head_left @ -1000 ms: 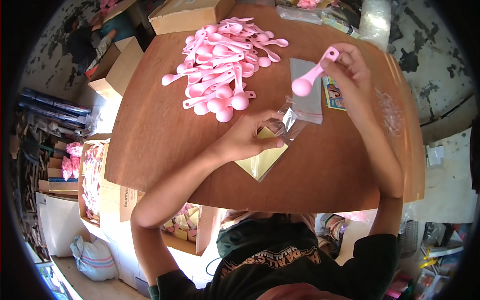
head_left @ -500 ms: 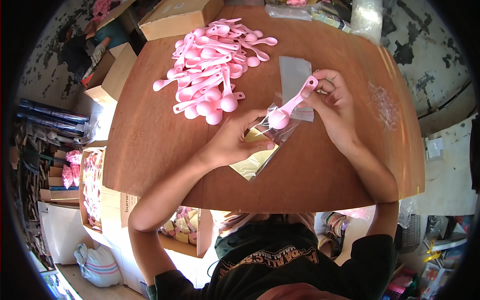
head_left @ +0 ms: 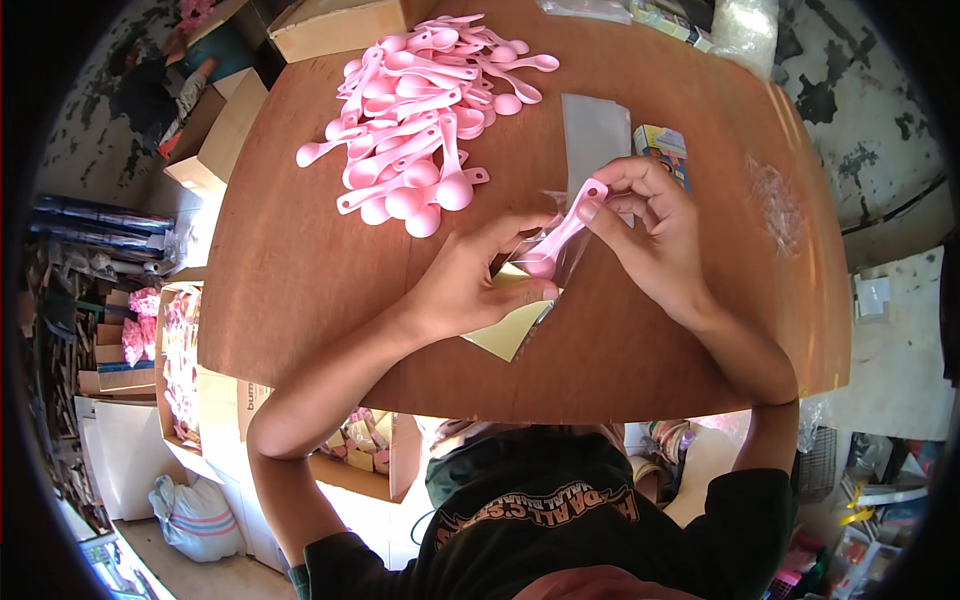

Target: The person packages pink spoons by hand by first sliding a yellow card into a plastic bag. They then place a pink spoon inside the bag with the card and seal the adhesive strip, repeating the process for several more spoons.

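Note:
My left hand (head_left: pixel 468 277) grips a clear plastic bag with a pale yellow card (head_left: pixel 508 332) in it, fingers and thumb around its upper part. Between finger and thumb, my right hand (head_left: pixel 655 225) pinches the handle of a pink measuring spoon (head_left: pixel 566 229). The spoon's bowl points down toward my left hand and sits within the mouth of the bag. Beyond my hands lies a stack of flat clear bags (head_left: pixel 596 135). A heap of pink spoons (head_left: pixel 410 125) covers the far left of the table.
A small printed box (head_left: pixel 661 152) stands behind my right hand on the brown wooden table (head_left: pixel 330 300). Crumpled clear plastic (head_left: pixel 772 208) lies at the right. A cardboard box (head_left: pixel 345 30) sits at the far left edge, with another person (head_left: pixel 150 100) beyond it.
My right hand has moved the spoon left and down, its bowl now inside the bag's mouth. The small printed box behind the right hand has come into sight.

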Tool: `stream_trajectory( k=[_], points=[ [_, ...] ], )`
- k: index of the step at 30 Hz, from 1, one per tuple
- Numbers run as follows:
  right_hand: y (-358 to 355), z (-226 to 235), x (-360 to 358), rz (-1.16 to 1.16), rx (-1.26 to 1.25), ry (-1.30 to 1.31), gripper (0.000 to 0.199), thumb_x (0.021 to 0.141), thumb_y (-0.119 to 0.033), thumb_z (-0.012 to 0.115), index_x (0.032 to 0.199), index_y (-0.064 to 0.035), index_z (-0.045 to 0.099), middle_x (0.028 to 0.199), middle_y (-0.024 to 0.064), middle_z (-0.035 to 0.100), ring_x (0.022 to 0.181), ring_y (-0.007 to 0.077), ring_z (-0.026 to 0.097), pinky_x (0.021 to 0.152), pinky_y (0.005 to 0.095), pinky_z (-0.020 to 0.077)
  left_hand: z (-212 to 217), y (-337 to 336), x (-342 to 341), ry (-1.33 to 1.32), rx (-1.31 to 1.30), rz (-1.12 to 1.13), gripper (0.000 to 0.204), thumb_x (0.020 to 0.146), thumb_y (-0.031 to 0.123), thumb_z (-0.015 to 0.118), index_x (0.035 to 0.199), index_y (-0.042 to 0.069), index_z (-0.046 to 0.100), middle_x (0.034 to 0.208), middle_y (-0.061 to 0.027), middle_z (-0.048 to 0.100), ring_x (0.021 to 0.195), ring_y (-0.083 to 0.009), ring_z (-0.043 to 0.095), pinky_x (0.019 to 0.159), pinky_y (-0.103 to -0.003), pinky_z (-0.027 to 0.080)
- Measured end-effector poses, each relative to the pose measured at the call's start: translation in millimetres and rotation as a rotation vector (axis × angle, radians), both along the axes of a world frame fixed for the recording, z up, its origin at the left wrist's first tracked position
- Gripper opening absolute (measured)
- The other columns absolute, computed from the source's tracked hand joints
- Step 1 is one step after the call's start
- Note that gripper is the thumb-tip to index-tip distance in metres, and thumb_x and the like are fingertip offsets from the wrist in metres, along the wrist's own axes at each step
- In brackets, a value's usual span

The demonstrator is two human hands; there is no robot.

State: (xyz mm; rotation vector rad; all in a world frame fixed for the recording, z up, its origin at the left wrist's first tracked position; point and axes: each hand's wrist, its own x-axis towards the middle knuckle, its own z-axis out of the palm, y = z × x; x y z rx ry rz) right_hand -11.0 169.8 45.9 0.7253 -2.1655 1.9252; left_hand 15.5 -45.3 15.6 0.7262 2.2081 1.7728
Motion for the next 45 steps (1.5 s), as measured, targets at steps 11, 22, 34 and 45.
stream_trajectory(
  k=[11,22,34,45],
  points=[
    [2.8,12.8,4.1,0.003,0.411,0.368,0.011,0.079,-0.008,0.076,0.087,-0.0041,0.07,0.099,0.0088,0.062,0.09,0.0233,0.061,0.079,0.0324,0.0484,-3.2,1.3,3.5,0.031,0.171,-0.085,0.076,0.083,-0.003,0.074,0.146,0.001,0.032,0.098,-0.0095,0.069,0.089,-0.0101,0.063,0.075,-0.026,0.052],
    [0.2,12.6,9.1,-0.177,0.572,0.678,0.016,0.07,-0.008,0.079,0.076,-0.0058,0.065,0.086,0.0036,0.061,0.078,0.0224,0.06,0.066,0.0349,0.0495,-1.4,3.3,11.4,0.065,0.137,-0.152,0.082,0.08,-0.002,0.074,0.15,0.003,0.032,0.088,-0.0101,0.068,0.082,-0.0063,0.057,0.076,-0.028,0.054],
    [9.3,17.5,10.4,-0.001,0.404,0.362,0.01,0.074,0.007,0.068,0.082,0.0013,0.065,0.086,0.0082,0.062,0.074,0.0178,0.062,0.067,0.0286,0.0484,0.3,7.9,16.5,0.077,0.115,-0.114,0.082,0.079,0.0,0.077,0.149,0.002,0.033,0.093,-0.0112,0.072,0.087,-0.0066,0.062,0.08,-0.027,0.052],
    [99.0,93.8,-13.7,0.102,-0.214,0.049,0.016,0.095,-0.012,0.056,0.099,-0.0008,0.066,0.101,0.0066,0.064,0.088,0.015,0.059,0.081,0.0314,0.0464,-9.5,1.9,17.4,0.049,0.397,-0.008,0.073,0.083,-0.008,0.07,0.146,0.001,0.033,0.113,-0.0114,0.067,0.097,-0.0143,0.066,0.084,-0.027,0.055]
  ],
)
